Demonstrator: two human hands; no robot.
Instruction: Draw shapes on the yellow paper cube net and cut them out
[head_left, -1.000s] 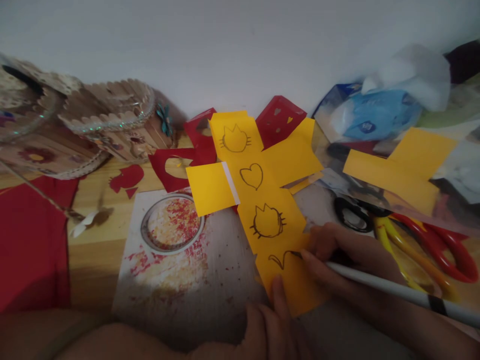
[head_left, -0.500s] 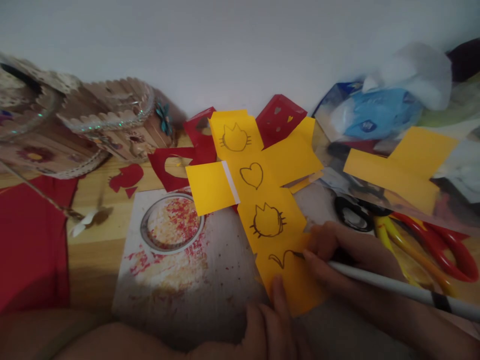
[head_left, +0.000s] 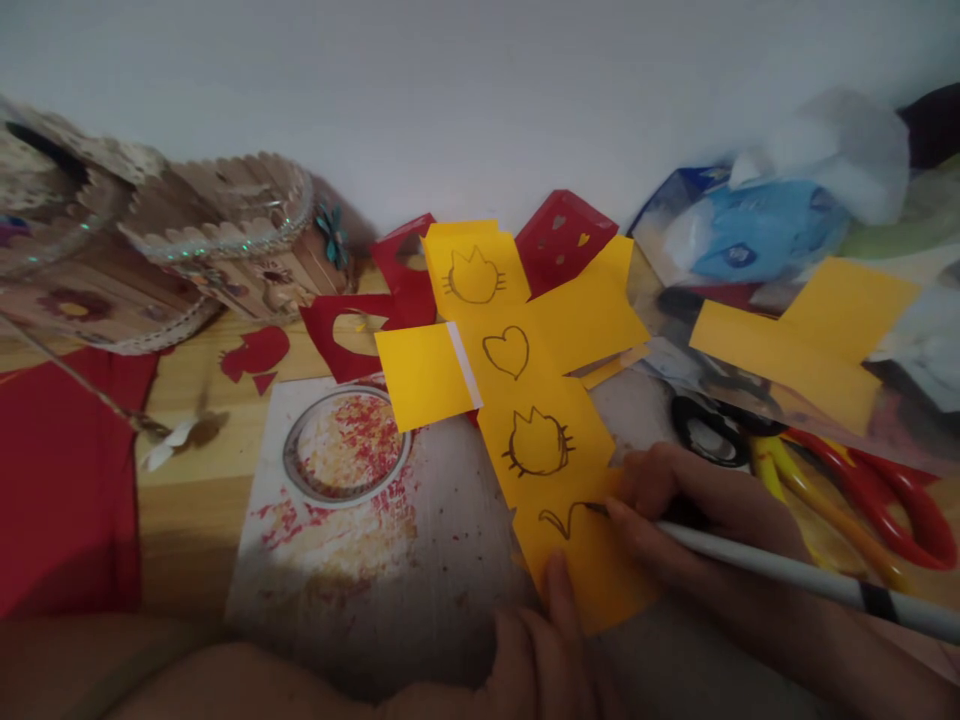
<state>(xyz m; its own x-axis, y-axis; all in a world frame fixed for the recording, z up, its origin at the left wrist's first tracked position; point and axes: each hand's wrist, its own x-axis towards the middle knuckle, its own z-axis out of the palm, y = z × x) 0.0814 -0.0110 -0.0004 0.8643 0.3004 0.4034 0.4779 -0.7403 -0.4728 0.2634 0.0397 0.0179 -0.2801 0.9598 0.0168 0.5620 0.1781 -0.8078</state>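
Note:
My right hand (head_left: 675,530) grips a white felt-tip pen (head_left: 780,570) with a dark band. The pen's black tip meets the lowest panel of a yellow paper cutout (head_left: 581,400), at the right end of a curved line. Higher up the cutout are two drawn cat heads with whiskers and an outlined heart (head_left: 506,352). From the bottom edge, my left hand (head_left: 536,650) rests its extended index finger on the lower panel, the other fingers bent. A white strip runs along the join of the left flap (head_left: 420,375).
Left of the cutout, a grey board (head_left: 300,590) carries red and yellow scraps around a ring. Red paper pieces (head_left: 345,335) lie behind. Decorated stick baskets (head_left: 240,240) stand at back left. Scissors (head_left: 877,500), another yellow cutout (head_left: 802,340) and a blue packet (head_left: 765,225) are at right.
The whole view has shifted very slightly. Both hands, the pen and the yellow cutout keep the same places relative to each other; the drawn line looks the same.

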